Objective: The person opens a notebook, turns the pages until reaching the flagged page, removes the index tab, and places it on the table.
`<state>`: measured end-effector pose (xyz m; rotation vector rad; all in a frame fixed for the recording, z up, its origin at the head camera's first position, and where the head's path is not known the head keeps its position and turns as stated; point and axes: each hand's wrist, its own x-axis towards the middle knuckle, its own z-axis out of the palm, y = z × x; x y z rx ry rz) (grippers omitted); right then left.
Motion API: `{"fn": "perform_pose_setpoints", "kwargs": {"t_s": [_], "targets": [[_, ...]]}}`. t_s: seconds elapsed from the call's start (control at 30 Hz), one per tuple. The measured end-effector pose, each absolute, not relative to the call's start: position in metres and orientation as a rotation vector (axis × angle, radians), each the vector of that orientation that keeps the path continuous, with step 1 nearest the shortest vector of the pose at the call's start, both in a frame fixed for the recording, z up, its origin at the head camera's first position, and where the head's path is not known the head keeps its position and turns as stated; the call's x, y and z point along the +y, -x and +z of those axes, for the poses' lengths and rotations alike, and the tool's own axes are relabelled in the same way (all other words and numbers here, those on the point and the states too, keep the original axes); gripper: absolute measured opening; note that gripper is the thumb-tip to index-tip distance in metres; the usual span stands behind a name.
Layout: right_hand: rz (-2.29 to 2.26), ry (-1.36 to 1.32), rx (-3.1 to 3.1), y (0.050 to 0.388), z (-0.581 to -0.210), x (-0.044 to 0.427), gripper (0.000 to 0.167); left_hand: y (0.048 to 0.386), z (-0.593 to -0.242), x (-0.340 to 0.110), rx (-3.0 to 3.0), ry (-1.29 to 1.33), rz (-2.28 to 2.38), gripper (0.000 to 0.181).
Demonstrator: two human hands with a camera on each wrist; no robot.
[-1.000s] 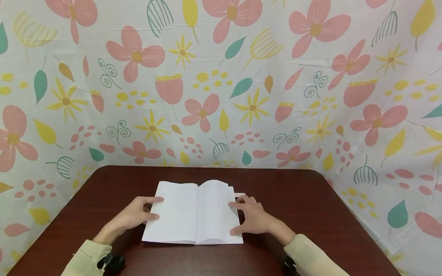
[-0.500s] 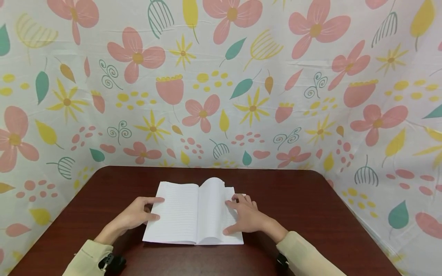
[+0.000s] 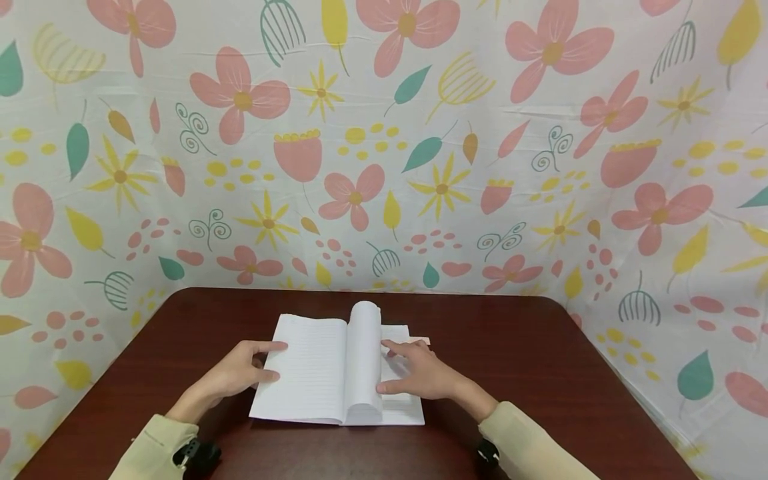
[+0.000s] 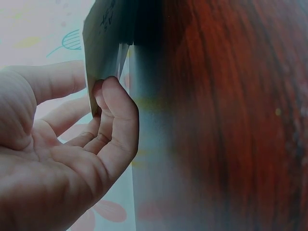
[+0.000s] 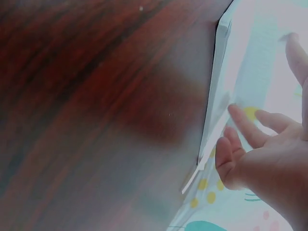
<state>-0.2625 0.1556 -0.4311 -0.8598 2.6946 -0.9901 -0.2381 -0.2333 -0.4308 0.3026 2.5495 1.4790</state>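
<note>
An open notebook (image 3: 309,370) with lined white pages lies on the dark wooden table. My left hand (image 3: 234,370) grips its left edge, thumb and index finger on the page; in the left wrist view, other fingers (image 4: 122,115) curl beneath the cover. On the right side, a bundle of pages (image 3: 363,367) is bowed up into a roll near the spine. My right hand (image 3: 429,373) touches the roll's right side with thumb and index fingertips, its fingers extended and spread. In the right wrist view the remaining fingers (image 5: 245,125) are loosely bent by the notebook's edge.
A pale paper strip (image 3: 420,341) sticks out past the notebook's right edge. The brown table (image 3: 510,347) reaches back to a flower-printed cloth (image 3: 384,153) that hangs behind and at both sides. Black straps (image 3: 195,455) circle both wrists.
My right hand has moved left, pushing the right-hand pages from a low arch into a tighter, taller roll by the spine. The left hand keeps its hold.
</note>
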Motion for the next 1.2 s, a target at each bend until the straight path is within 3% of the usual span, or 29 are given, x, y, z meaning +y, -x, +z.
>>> {"fn": "perform_pose_setpoints", "kwargs": {"t_s": [1.2], "targets": [[-1.329,0.961,2.46,0.262,-0.422,0.128,0.09,0.236,-0.426,-0.232,2.544,-0.322,1.483,0.057]]}}
